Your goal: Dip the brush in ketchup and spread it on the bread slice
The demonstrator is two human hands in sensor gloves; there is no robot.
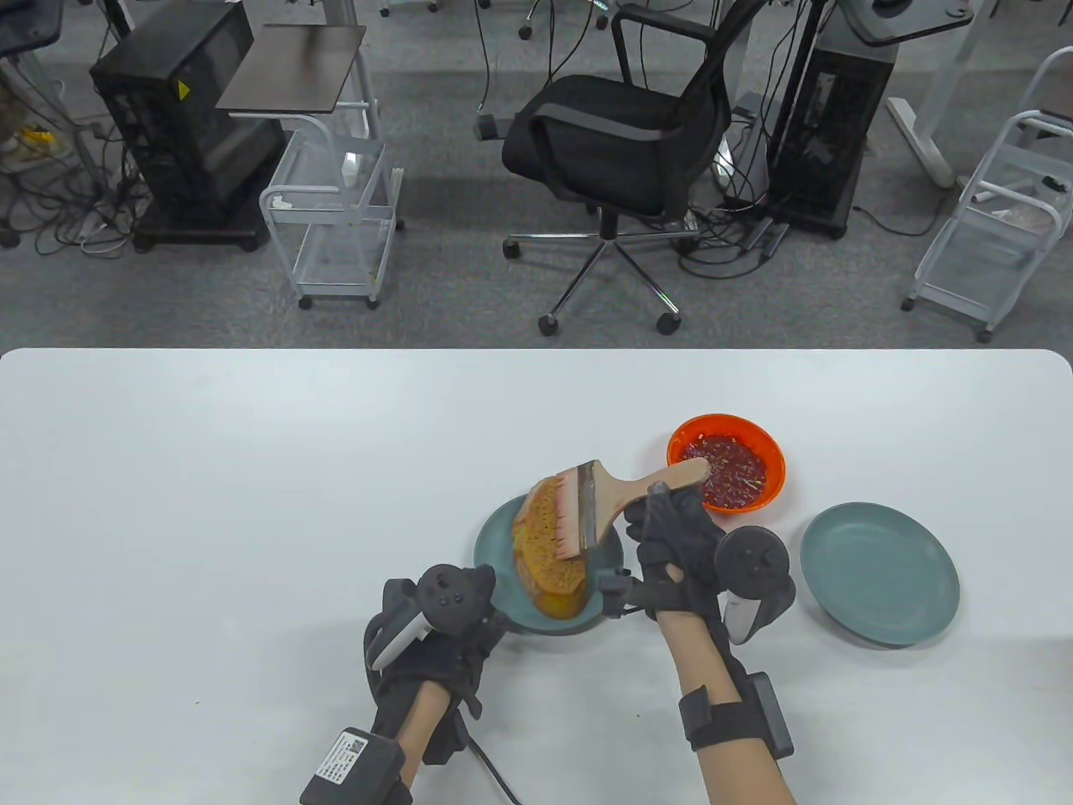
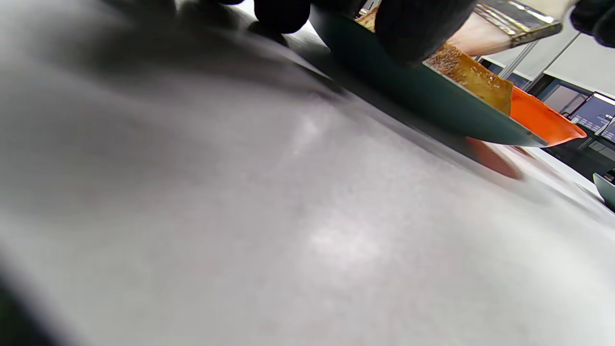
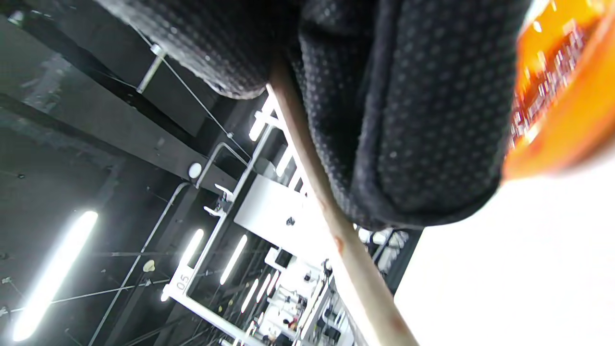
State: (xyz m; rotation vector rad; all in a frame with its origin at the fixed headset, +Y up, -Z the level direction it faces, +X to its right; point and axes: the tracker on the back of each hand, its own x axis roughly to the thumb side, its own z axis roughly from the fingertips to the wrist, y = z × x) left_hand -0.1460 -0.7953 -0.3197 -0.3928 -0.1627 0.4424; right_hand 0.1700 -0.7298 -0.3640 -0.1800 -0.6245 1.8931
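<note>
My right hand [image 1: 675, 545] grips the wooden-handled flat brush [image 1: 597, 503], bristles on the glazed toasted bread slice [image 1: 546, 549], spreading seemingly underway, while my left hand [image 1: 448, 625] steadies its teal round plate [image 1: 495, 558].

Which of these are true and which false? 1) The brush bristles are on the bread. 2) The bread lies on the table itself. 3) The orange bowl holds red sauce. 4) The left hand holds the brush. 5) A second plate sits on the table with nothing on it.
1) True: the brush has its bristles laid on the bread slice.
2) False: the bread sits on a teal plate.
3) True: the orange bowl holds red sauce.
4) False: the right hand grips the brush handle; the left hand is at the plate's rim.
5) True: the second plate, right of the bowl, carries nothing.
</note>
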